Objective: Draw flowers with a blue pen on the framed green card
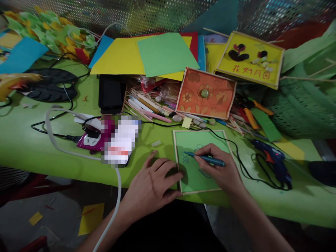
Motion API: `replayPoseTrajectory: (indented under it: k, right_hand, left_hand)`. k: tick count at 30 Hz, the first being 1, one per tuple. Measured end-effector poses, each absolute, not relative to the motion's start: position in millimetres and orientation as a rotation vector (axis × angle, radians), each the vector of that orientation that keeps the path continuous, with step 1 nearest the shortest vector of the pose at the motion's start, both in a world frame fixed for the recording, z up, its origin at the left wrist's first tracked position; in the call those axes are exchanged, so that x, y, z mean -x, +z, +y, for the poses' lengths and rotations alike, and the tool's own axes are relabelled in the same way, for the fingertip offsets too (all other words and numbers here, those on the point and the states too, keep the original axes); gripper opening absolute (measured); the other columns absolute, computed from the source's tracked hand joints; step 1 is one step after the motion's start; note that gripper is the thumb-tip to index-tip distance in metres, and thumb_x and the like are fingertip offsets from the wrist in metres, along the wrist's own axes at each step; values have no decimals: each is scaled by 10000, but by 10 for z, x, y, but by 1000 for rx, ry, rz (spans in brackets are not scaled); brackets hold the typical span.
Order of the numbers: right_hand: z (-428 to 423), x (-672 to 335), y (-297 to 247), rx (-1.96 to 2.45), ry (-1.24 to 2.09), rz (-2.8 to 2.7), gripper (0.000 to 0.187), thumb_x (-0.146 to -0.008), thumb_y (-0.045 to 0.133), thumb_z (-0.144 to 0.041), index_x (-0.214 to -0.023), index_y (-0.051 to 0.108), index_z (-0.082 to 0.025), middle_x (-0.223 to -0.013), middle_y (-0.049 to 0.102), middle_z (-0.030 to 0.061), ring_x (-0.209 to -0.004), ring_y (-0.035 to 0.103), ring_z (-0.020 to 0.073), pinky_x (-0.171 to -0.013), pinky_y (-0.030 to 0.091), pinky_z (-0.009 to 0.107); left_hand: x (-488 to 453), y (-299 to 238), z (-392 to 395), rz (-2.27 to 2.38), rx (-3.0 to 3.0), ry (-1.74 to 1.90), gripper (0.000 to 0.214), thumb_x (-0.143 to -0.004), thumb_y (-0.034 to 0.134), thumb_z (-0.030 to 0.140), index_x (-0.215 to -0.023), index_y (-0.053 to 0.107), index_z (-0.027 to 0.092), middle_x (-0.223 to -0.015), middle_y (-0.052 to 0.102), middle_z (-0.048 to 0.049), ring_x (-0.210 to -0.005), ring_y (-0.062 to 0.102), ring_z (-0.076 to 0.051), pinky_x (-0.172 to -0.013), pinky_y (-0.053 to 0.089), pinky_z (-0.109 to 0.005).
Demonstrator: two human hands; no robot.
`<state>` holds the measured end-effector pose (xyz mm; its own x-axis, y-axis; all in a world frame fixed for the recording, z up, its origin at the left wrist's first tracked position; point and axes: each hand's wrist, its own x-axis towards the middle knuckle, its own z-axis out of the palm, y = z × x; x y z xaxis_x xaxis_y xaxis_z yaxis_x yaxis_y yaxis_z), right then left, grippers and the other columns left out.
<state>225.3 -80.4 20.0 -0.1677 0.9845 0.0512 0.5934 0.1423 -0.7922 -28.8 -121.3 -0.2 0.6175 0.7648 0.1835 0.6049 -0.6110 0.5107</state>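
Green framed sheet (193, 183) lies near the table's (84, 169) near edge, right of centre. The right hand (223, 169) grips a teal marker (216, 161) over its line drawing (186, 159), partly hiding it; the left hand (154, 180), loosely spread, touches its left edge. Far right, a yellow framed picture (252, 78) reads 花好月圆 in red. The phone (122, 140) screen is pixelated, unreadable; a green basket (309, 105) is cut off at right.

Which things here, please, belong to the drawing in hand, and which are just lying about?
In use:
blue marker, in the right hand
framed green sheet, left hand at its edge

Apparently just lying about:
glue gun
orange framed picture
large yellow sheet
green basket
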Motion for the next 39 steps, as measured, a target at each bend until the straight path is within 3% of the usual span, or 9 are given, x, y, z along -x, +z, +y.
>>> replayPoseTrajectory:
  k: [39]
  right_hand:
    - [-858,-2325,207,1520,848,-1761,106,-872,702,-284,-807,666,-207,-690,661,-11,-598,597,142,-546,460,230]
  left_hand:
    - [292,9,-1208,1102,-2447,545,337,-980,667,437,-1294,634,320,-1292,653,-15,-1232,588,-220,-1285,189,-564]
